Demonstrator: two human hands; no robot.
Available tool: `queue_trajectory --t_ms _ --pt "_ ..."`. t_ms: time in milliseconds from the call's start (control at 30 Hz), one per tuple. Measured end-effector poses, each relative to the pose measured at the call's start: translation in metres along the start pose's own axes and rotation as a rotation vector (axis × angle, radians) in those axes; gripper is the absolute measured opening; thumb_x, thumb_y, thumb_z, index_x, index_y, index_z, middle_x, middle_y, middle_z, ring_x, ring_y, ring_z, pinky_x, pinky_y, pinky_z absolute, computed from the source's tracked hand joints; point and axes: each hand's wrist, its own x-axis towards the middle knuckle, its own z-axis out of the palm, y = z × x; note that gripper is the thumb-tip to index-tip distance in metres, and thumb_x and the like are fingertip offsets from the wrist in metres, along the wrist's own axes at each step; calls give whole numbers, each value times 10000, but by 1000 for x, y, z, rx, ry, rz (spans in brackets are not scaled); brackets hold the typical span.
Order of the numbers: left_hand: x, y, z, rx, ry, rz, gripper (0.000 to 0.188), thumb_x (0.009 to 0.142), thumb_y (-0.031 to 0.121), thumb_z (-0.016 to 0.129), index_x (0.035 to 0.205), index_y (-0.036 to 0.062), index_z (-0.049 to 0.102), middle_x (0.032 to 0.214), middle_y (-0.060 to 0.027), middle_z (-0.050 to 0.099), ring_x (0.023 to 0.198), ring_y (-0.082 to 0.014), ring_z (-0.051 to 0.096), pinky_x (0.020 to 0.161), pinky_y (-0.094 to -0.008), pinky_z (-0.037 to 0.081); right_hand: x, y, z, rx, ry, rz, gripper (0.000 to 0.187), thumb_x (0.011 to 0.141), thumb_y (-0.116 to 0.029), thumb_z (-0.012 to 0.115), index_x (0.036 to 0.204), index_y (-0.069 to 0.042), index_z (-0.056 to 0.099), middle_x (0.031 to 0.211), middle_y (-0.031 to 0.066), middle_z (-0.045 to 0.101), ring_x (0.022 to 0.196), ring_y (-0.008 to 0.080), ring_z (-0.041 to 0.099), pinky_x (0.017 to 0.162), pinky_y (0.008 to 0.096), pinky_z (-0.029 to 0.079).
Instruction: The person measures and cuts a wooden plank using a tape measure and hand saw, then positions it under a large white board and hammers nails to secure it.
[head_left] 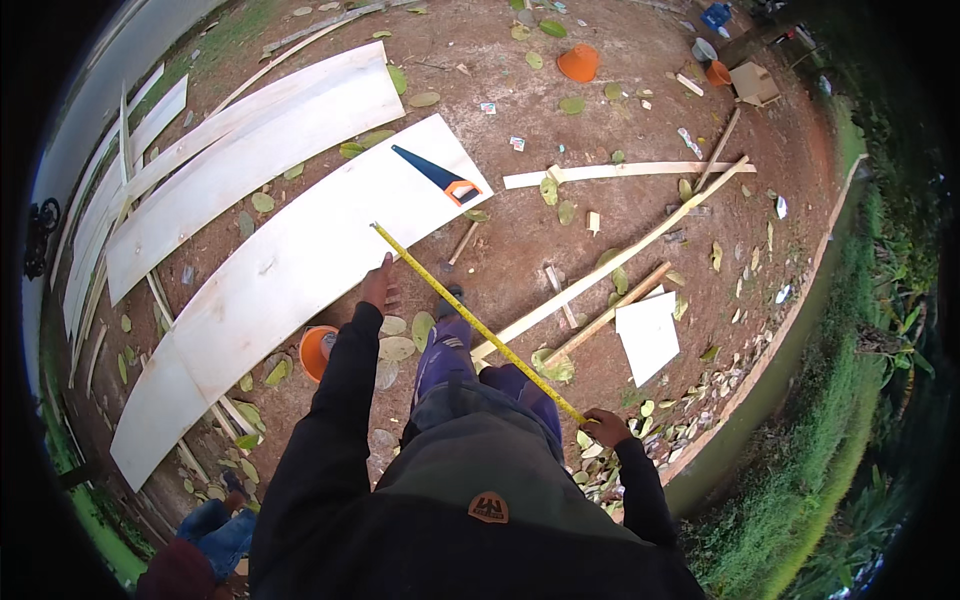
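White wooden sheets [255,170] lie overlapped on the ground at your far left, with thin wooden strips among them. Below them, near the lower edge, you can see part of another person [215,540], in blue trousers and a maroon garment. Next comes a long white board [270,265], lying aslant on strips of wood, and by its near edge an orange bucket [312,352]. Your left hand [378,285] is open, its fingers extended beside that same edge; you cannot tell from this view whether it touches the board. Just above your fingertips is the free end of a yellow measuring tape [480,325], which runs out over the board and slants down to the right across your purple trousers [440,350]. A handsaw [437,178] with a dark blade and an orange-and-black handle rests near the board's right end. Your right hand [605,427] is closed around the other end of the tape, beside your hip. Past it, wooden strips [610,265] and a white offcut [648,335] lie on reddish soil, with grass [800,480] along the far right.
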Motion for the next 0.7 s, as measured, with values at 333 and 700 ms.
queue_trajectory --t_ms 333,700 --pt "19 -97 82 1348 -633 610 352 1041 326 473 1133 85 712 1017 -259 692 964 -437 683 865 -517 550 102 -66 -117 391 4 -66 290 929 -240 629 1078 1 690 967 108 692 950 201 656 852 323 500" --pt "-48 22 216 555 -704 -70 347 972 298 618 926 -26 734 787 -133 712 669 -225 694 661 -379 548 242 -147 -364 -235 -470 -133 328 886 -211 701 1141 -5 699 975 111 723 935 206 677 865 332 510"
